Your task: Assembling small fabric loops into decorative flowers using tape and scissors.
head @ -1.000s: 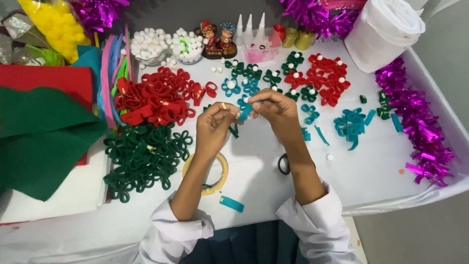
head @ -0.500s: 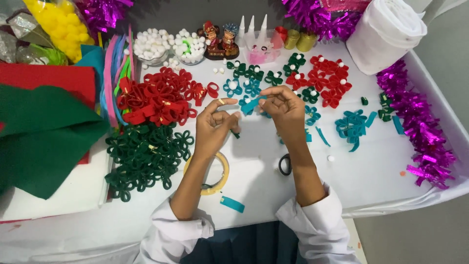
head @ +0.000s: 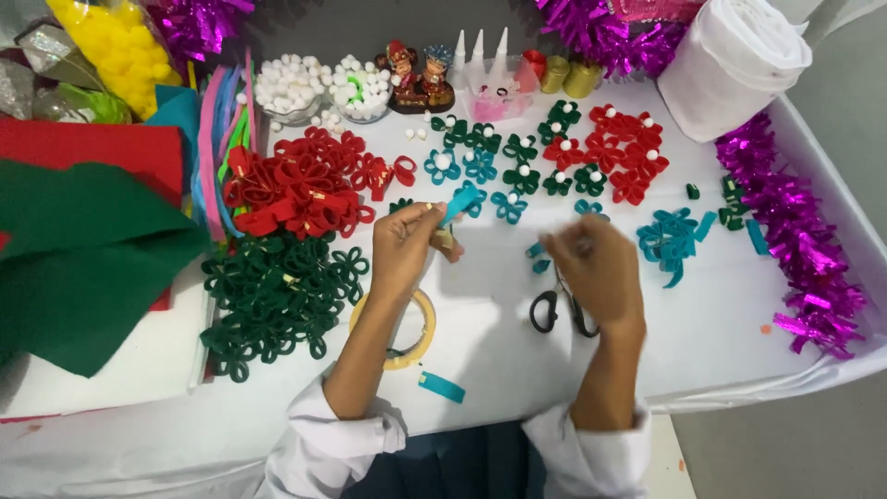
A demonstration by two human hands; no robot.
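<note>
The left hand (head: 404, 242) pinches a teal strip (head: 455, 205) tight. The right hand (head: 596, 268) hangs over the scissors (head: 547, 311), its fingers blurry.

A white table (head: 721, 351) carries craft supplies. At the left lie green felt (head: 83, 259) over red felt (head: 92, 152), with a bundle of coloured pipe cleaners (head: 217, 148) beside them. A heap of red loops (head: 296, 189) sits above a heap of dark green loops (head: 277, 296). At the back stand two bowls of white pompoms (head: 319, 88), two figurines (head: 420, 79), white cones (head: 480, 51) and gold spools (head: 571, 76). A bag of yellow pompoms (head: 115, 46) fills the far left corner. Finished red, green and teal flowers (head: 591, 152) spread across the middle. Magenta tinsel (head: 804, 240) runs down the right edge, next to a white roll (head: 730, 60).
</note>
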